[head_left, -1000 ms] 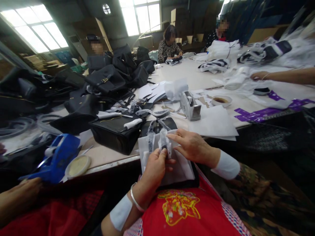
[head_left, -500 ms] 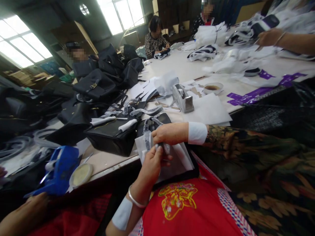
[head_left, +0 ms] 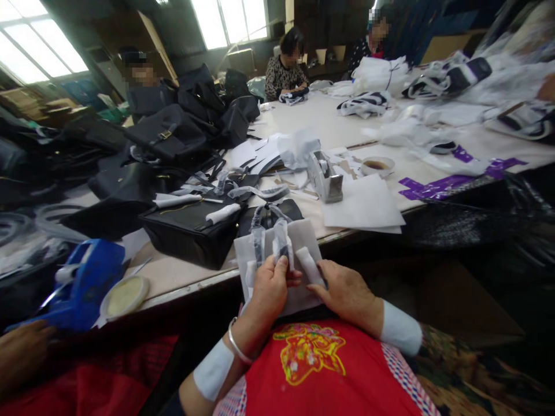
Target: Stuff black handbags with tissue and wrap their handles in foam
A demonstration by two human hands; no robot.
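A black bag (head_left: 288, 209) leans against the table edge at my lap, its front covered by a pale sheet (head_left: 243, 254). From its top rises a handle (head_left: 256, 219) wrapped in clear plastic. My left hand (head_left: 271, 286) is closed around the handle's lower end, thumb and fingers pinching a plastic-wrapped strap end (head_left: 282, 240). Just to the right, my right hand (head_left: 347, 286) has its thumb and forefinger around the lower end of a white-wrapped strip (head_left: 307, 263) lying on the sheet. The fingers behind it are hidden.
Black bags (head_left: 169, 138) are heaped at the left, one bag (head_left: 191, 231) close by. A grey tape dispenser (head_left: 326, 179), white sheets (head_left: 364, 202) and purple tape (head_left: 446, 188) lie ahead and right. A co-worker's hand (head_left: 26, 352) is near a blue tape dispenser (head_left: 87, 283).
My right hand has left the wrapped strap beside my left hand and moved right and down to the white-wrapped strip. My left hand keeps its hold. The view has shifted slightly.
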